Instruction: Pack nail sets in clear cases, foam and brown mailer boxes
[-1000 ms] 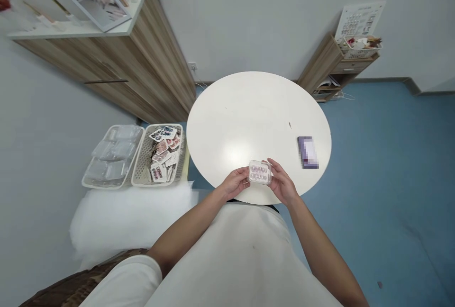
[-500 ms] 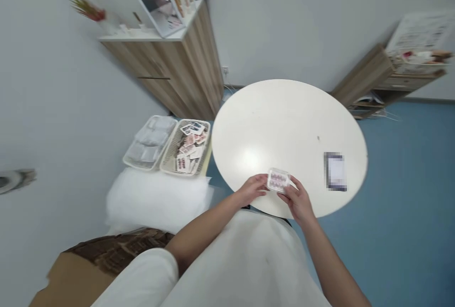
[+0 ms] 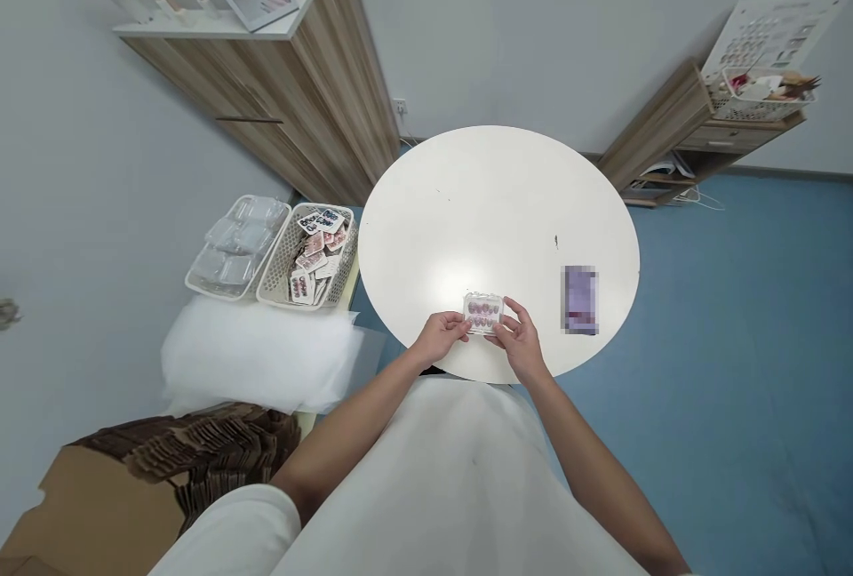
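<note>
Between my two hands is a small clear plastic case [image 3: 483,309] with rows of pinkish-purple press-on nails inside. My left hand [image 3: 438,336] grips its left edge, thumb at the lower left corner. On the right side my right hand [image 3: 522,343] pinches the case, thumb in front and fingers behind. The case is held over the near edge of a round white table [image 3: 493,194]. A pixelated purple item [image 3: 580,300] lies on the table to the right.
Left of the table stand a basket of nail cards [image 3: 267,292] and a basket of clear plastic cases [image 3: 193,283]. White foam sheets [image 3: 259,354] and folded brown cardboard [image 3: 219,452] lie nearer. A wooden cabinet [image 3: 339,69] and a shelf unit [image 3: 666,140] stand behind.
My left hand, which was beside the case with its fingers loose, has closed on the left edge. The case has turned level, and the whole view has shifted.
</note>
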Demonstrator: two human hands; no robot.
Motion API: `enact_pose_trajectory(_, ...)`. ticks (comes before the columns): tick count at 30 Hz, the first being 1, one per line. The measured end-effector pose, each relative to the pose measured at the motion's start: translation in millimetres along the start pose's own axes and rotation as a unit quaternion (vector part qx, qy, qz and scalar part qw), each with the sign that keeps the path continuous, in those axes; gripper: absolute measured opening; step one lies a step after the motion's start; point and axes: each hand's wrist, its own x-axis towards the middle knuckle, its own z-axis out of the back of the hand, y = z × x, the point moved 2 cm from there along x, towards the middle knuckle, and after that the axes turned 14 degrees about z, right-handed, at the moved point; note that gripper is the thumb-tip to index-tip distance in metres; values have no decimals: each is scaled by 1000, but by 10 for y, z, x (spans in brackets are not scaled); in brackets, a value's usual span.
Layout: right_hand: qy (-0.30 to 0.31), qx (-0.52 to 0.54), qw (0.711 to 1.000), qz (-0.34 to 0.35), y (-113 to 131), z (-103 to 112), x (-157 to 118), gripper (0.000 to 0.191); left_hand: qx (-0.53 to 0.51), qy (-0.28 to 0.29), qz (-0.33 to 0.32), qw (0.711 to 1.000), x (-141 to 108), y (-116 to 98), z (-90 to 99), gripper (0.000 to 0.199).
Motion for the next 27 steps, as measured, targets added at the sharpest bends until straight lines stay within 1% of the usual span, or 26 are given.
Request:
enact_pose_trajectory(2, 28, -11, 1000, -1, -9, 80, 27, 67, -12, -10, 11, 1000, 3, 15, -55, 29)
enact_pose_trajectory(4, 63, -33, 997, 13, 3, 166, 53, 71, -20, -9, 21, 1000, -5, 23, -108, 30)
enact_pose_trajectory(8, 132, -103, 983, 76, 96, 330, 90, 79, -17, -2, 23, 1000, -35, 37, -195, 37)
enact_pose_trajectory(10, 164, -139, 971, 99, 133, 386, 97, 75, -16, -10, 18, 1000, -44, 56, -230, 41)
enact_pose_trajectory(12, 191, -171, 959, 118, 137, 416, 101, 66, -15, -20, 14, 1000, -46, 86, -262, 44)
enact_pose_trajectory(14, 198, -198, 950, 136, 105, 423, 108, 58, -12, -31, 8, 999, -45, 122, -284, 46)
enact_pose_trajectory(16, 191, -210, 948, 146, 46, 405, 123, 53, -2, -59, -13, 998, -50, 154, -280, 48)
enact_pose_trajectory(19, 183, -197, 953, 141, -48, 324, 157, 51, 21, -136, -47, 989, -81, 201, -218, 51)
enact_pose_trajectory(21, 183, -185, 955, 139, -92, 237, 188, 51, 40, -180, -56, 981, -112, 230, -155, 55)
enact_pose_trajectory(24, 184, -180, 959, 121, -141, 76, 247, 58, 82, -215, -64, 971, -150, 255, -42, 64)
enact_pose_trajectory(27, 197, -189, 959, 76, -218, -114, 316, 69, 105, -247, -70, 961, -165, 269, 112, 64)
